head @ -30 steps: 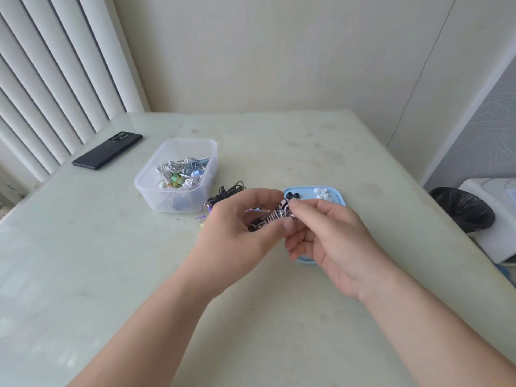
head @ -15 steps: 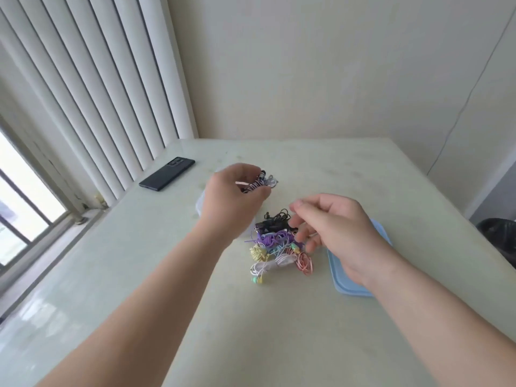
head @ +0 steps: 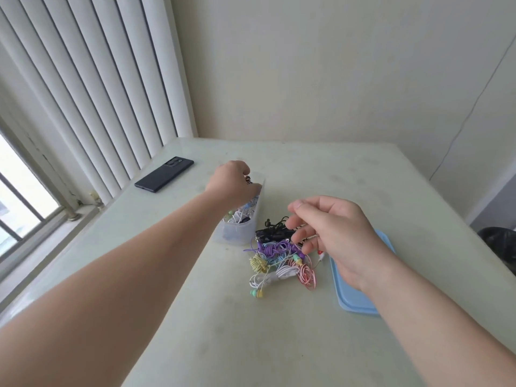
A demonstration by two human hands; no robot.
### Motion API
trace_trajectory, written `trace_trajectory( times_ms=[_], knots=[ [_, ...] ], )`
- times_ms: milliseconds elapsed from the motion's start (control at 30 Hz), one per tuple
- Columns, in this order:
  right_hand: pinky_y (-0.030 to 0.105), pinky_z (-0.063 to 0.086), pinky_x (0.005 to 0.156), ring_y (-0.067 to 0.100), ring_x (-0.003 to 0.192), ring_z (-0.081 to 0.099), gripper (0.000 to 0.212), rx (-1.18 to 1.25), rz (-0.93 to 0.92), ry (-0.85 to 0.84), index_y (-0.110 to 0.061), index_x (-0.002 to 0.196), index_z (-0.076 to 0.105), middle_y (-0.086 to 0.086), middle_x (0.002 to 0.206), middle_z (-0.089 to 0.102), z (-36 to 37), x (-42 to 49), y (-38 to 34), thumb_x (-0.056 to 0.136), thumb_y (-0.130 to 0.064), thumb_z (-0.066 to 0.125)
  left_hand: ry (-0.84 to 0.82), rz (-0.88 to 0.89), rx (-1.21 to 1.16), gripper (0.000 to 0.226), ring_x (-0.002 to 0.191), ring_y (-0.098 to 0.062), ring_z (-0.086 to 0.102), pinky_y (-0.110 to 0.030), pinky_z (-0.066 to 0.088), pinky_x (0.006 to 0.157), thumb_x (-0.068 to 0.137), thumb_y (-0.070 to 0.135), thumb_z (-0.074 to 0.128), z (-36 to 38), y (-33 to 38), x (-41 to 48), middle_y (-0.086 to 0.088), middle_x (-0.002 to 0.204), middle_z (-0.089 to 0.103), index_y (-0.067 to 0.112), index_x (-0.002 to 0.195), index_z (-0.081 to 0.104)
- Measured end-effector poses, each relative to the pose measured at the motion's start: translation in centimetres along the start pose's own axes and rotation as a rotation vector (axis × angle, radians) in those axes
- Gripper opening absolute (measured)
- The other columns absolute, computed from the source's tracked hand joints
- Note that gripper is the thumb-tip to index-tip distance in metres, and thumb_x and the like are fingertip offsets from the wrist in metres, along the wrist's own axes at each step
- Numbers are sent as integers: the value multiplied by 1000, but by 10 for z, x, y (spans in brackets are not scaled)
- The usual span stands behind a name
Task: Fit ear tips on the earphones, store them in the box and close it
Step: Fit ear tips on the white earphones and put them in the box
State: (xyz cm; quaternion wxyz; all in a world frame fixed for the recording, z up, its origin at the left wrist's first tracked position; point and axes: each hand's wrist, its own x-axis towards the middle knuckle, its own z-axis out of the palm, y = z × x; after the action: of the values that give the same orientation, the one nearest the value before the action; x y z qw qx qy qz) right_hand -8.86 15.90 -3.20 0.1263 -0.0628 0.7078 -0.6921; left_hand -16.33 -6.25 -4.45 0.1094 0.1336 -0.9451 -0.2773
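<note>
- Left hand point(head: 233, 180), centre of frame: reaches over the clear box point(head: 242, 224), fingers curled round a small striped bundle point(head: 248, 179), seemingly earphones, held above the box opening. Judgement: the hand is placed there to drop a finished set inside.
- Right hand point(head: 332, 233), right of centre: loosely cupped and empty, fingers hanging just above the pile of earphones point(head: 279, 258). Judgement: it is positioned to select the next set.
- Box: sits left of the pile and already holds several coiled sets. It is uncovered.
- Pile: coiled cords in purple, yellow, white, pink and black lie tangled on the table point(head: 349, 169) between box and lid.
- Blue lid point(head: 354, 300), lower right: lies flat on the table, partly beneath the right wrist. Ear tips cannot be seen.
- Phone point(head: 164, 174), upper left: lies well apart from the work.
- Table surface: pale green, glossy, faintly marked.
- Room: vertical blinds point(head: 92, 88) at left, plain walls beyond, a dark bin point(head: 498, 244) at the right edge.
</note>
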Motion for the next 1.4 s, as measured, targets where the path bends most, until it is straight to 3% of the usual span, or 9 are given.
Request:
trace_trajectory(
  times_ms=[233,367,500,633,1000,1100,1167,1267,1400],
  knots=[
    [30,48,51,20,61,63,14,43,5,25,-5,98,73,11,79,74,-3,4,2,97,-16,66,-23,108,142,31,97,-28,72,-40,62,86,92,9,56,-25,-3,-13,-2,112,77,24,109,77],
    [30,48,51,19,61,63,13,42,15,28,-5,98,73,11,80,74,-5,-1,4,98,-16,65,-169,189,270,44,104,-28,65,-32,54,82,95,5,50,-13,-5,-23,2,120,71,29,125,73],
    [31,48,52,19,61,64,13,31,16,46,-6,97,73,10,79,74,-14,-8,6,97,-16,66,-199,207,344,40,86,-31,62,-30,50,66,83,-2,49,-8,1,-17,-1,94,69,27,91,75],
    [33,47,54,20,62,63,12,25,18,55,-6,98,73,10,78,74,-19,-10,5,97,-16,66,-106,212,267,35,107,-26,64,-37,56,91,88,5,56,-9,3,-13,2,119,67,28,102,78],
    [31,48,51,19,58,63,12,5,55,53,-7,99,72,9,78,74,-20,-10,10,96,-17,68,-278,201,369,38,103,-29,62,-33,50,83,96,11,49,-15,3,-27,-3,125,66,27,126,66],
    [32,48,53,18,57,62,11,-8,55,71,-7,99,72,8,77,74,-26,-14,13,97,-17,67,-62,285,378,28,109,-29,62,-33,49,86,97,16,59,-26,22,-45,-3,126,64,22,122,69],
    [32,48,52,18,57,62,12,-20,55,75,-6,100,72,8,77,73,-29,-18,16,97,-16,67,41,407,230,13,94,-23,67,-34,54,81,95,22,63,-31,35,-74,5,103,68,25,103,73],
    [30,46,50,17,56,62,12,-51,43,70,-5,99,72,8,77,73,-30,-24,21,97,-15,65,-155,528,169,9,70,-18,65,-37,58,67,88,27,71,-26,39,-127,9,72,66,25,78,70],
    [28,46,49,15,57,63,12,-87,9,66,-7,99,72,4,74,74,-31,-33,32,99,-17,64,-318,530,366,22,89,-17,63,-35,56,73,85,41,76,-4,16,-155,13,97,66,30,101,65]
  ],
)
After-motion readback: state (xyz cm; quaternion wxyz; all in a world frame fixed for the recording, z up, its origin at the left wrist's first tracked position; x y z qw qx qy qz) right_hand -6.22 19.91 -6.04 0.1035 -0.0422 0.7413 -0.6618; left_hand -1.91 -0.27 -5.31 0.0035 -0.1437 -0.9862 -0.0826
